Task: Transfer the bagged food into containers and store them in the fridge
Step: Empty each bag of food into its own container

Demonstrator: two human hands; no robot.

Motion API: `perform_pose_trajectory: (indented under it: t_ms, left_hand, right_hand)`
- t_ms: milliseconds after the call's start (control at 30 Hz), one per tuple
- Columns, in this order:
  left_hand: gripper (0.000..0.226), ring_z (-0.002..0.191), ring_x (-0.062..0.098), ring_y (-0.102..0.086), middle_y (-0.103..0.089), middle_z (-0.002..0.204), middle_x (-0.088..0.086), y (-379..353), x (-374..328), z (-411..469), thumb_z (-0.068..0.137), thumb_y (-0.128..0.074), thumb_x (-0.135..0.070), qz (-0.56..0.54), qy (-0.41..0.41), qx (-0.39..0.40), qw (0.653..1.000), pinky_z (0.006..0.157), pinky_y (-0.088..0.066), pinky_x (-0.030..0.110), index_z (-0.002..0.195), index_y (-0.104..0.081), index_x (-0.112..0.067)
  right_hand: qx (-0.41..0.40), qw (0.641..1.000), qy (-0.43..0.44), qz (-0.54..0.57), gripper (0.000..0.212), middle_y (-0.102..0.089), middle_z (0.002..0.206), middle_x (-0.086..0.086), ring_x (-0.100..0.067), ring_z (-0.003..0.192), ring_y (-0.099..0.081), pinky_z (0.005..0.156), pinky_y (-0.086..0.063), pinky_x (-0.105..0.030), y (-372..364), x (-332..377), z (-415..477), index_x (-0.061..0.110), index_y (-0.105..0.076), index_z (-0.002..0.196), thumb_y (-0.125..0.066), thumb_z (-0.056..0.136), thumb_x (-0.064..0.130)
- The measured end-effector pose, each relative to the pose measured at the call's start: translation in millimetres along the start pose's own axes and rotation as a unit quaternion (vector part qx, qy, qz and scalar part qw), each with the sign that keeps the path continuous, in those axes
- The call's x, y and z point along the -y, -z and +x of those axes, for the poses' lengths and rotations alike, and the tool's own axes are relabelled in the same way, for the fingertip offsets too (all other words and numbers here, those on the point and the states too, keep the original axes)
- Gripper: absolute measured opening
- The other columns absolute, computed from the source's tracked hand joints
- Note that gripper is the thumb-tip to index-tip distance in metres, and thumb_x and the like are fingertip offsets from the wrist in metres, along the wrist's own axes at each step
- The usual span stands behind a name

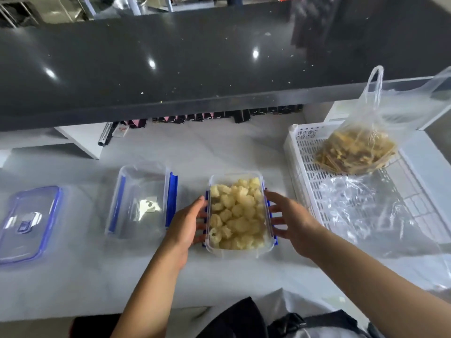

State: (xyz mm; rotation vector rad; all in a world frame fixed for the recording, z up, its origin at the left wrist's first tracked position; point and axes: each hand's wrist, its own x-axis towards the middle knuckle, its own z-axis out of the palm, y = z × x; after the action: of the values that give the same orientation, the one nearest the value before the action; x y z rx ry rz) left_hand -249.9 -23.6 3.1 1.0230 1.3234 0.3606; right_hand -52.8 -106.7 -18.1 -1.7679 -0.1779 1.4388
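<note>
A clear container (267, 250) with blue clips, full of pale yellow food chunks (238, 213), stands on the white table in front of me. My left hand (188, 223) lies against its left side with straight fingers on the blue clip. On the right side my right hand (289, 219) does the same, fingers spread. An empty clear container (141, 203) with blue clips stands to the left. Further left lies a blue-rimmed lid (29, 225). A plastic bag of tan food strips (356, 152) sits in a white slotted tray (300, 154) at the right.
An empty clear plastic bag (366, 213) lies in the tray's near part. A dark glossy counter (195, 69) overhangs the back of the white table (97, 276). A pen (105, 134) and small dark items lie under that overhang.
</note>
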Motion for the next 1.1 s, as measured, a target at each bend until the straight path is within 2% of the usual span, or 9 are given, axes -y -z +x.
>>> perform_pose_trajectory:
  t_ms: [233,367,467,600,667,767,900,1033,1100]
  left_hand:
    - [0.031,0.077,0.015,-0.069,-0.072,0.096,0.001,-3,-5,23,0.1,-0.048,-0.046,0.003,-0.015,0.01,1.0,0.06,-0.053,0.027,0.103,-0.071,-0.025]
    - [0.033,0.077,0.014,-0.068,-0.073,0.092,-0.003,4,6,18,0.099,-0.048,-0.048,0.049,-0.014,0.053,0.997,0.061,-0.053,0.027,0.106,-0.072,-0.025]
    - [0.032,0.07,0.015,-0.063,-0.067,0.081,-0.001,1,-1,27,0.1,-0.048,-0.043,0.017,-0.004,0.033,0.999,0.064,-0.051,0.032,0.09,-0.071,-0.023]
    - [0.031,0.067,0.012,-0.065,-0.069,0.073,-0.009,-7,2,33,0.1,-0.048,-0.043,0.055,-0.057,0.028,0.997,0.061,-0.051,0.028,0.09,-0.071,-0.025]
    - [0.032,0.068,0.012,-0.065,-0.069,0.071,-0.013,-5,4,33,0.101,-0.046,-0.042,0.065,-0.059,0.032,0.996,0.061,-0.05,0.025,0.09,-0.071,-0.025]
    - [0.03,0.059,0.003,-0.068,-0.072,0.066,-0.014,-4,2,35,0.102,-0.046,-0.041,0.048,-0.03,0.032,0.998,0.048,-0.048,0.017,0.097,-0.069,-0.024]
    - [0.035,0.085,0.013,-0.07,-0.074,0.102,-0.004,-7,3,34,0.102,-0.044,-0.045,0.059,-0.033,0.047,0.997,0.065,-0.052,0.026,0.123,-0.065,-0.026]
    - [0.032,0.094,0.019,-0.069,-0.073,0.104,-0.001,-6,-1,30,0.102,-0.045,-0.044,0.076,-0.022,0.056,0.995,0.079,-0.058,0.039,0.123,-0.064,-0.028]
    - [0.034,0.108,0.016,-0.064,-0.068,0.121,-0.006,-6,-5,29,0.1,-0.049,-0.045,0.117,-0.038,0.058,0.991,0.098,-0.052,0.042,0.13,-0.06,-0.033]
  right_hand:
    - [0.003,0.999,0.037,0.01,0.028,-0.067,0.092,0.001,-0.017,0.08,-0.063,0.073,-0.046,-0.031,-11,12,1,0.019,-0.068,0.107,-0.056,0.096,0.041]
    - [0.007,1.0,0.023,-0.014,0.035,-0.067,0.112,-0.004,-0.023,0.096,-0.064,0.075,-0.048,-0.034,-5,-4,-6,0.023,-0.066,0.12,-0.06,0.092,0.043]
    - [0.002,1.0,0.019,-0.002,0.029,-0.064,0.102,-0.006,-0.021,0.086,-0.061,0.072,-0.047,-0.033,-3,3,-1,0.017,-0.066,0.109,-0.058,0.094,0.041]
    - [0.009,0.999,0.05,0.001,0.024,-0.069,0.098,0.002,-0.014,0.082,-0.066,0.059,-0.048,-0.022,-6,1,3,0.025,-0.064,0.118,-0.055,0.097,0.034]
    - [0.02,0.999,0.046,0.001,0.03,-0.069,0.104,-0.001,-0.019,0.089,-0.066,0.068,-0.05,-0.029,-5,-5,0,0.023,-0.063,0.123,-0.056,0.097,0.036]
    - [0.026,0.998,0.057,0.0,0.032,-0.069,0.1,-0.001,-0.019,0.086,-0.067,0.071,-0.05,-0.032,-1,-2,2,0.02,-0.065,0.122,-0.053,0.097,0.038]
    - [0.039,0.996,0.08,-0.004,0.012,-0.07,0.093,0.007,-0.012,0.081,-0.068,0.064,-0.05,-0.025,1,3,2,0.03,-0.064,0.102,-0.053,0.099,0.032]
    - [0.048,0.995,0.087,-0.026,0.036,-0.067,0.113,-0.003,-0.022,0.098,-0.066,0.082,-0.054,-0.036,14,10,-8,0.021,-0.057,0.131,-0.052,0.099,0.036]
    - [0.038,0.993,0.111,-0.029,0.045,-0.062,0.126,-0.001,-0.02,0.11,-0.063,0.094,-0.052,-0.04,28,13,-15,0.027,-0.049,0.14,-0.056,0.097,0.038]
